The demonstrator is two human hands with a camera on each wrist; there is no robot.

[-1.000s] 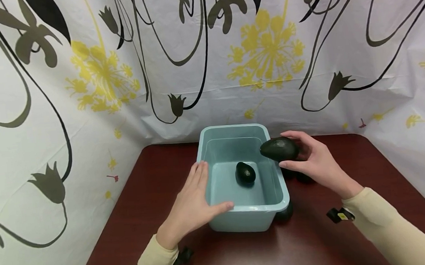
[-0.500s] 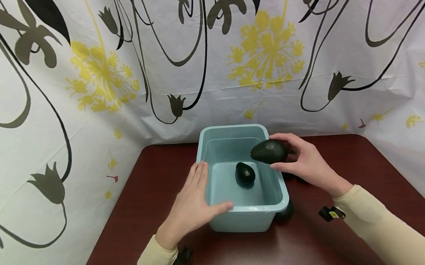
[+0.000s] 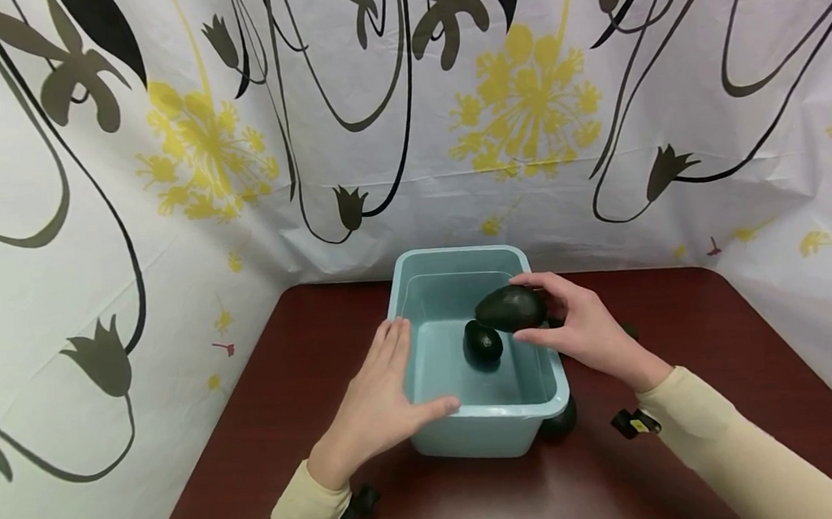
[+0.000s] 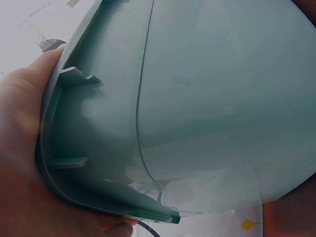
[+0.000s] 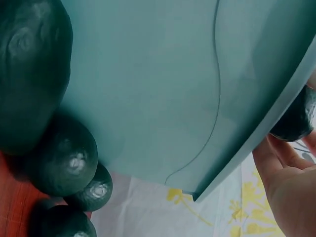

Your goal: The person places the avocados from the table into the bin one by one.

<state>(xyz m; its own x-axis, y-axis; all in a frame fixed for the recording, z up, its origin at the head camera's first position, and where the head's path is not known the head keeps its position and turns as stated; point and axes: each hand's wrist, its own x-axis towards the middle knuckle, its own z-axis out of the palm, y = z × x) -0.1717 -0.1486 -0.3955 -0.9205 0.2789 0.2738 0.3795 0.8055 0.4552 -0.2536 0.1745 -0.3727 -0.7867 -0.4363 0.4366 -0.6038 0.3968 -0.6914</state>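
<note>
Held avocado (image 3: 510, 308) over tub (image 3: 490, 412), clamped between right hand (image 3: 592, 334)'s fingers and thumb; second avocado (image 3: 483, 342) lies inside tub. Left hand (image 3: 376, 409), thumb spread from straight fingers, touches tub's rim. Held avocado now farther inward than earlier.

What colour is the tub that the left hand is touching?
The tub is pale blue-green; it shows best in the head view.

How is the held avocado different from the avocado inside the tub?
Held avocado: gripped by the right hand over the tub; inside avocado: lying inside it.
Held avocado: narrow end pointing left; inside avocado: narrow end pointing toward the tub's far side.
Both look dark green and glossy.
</note>
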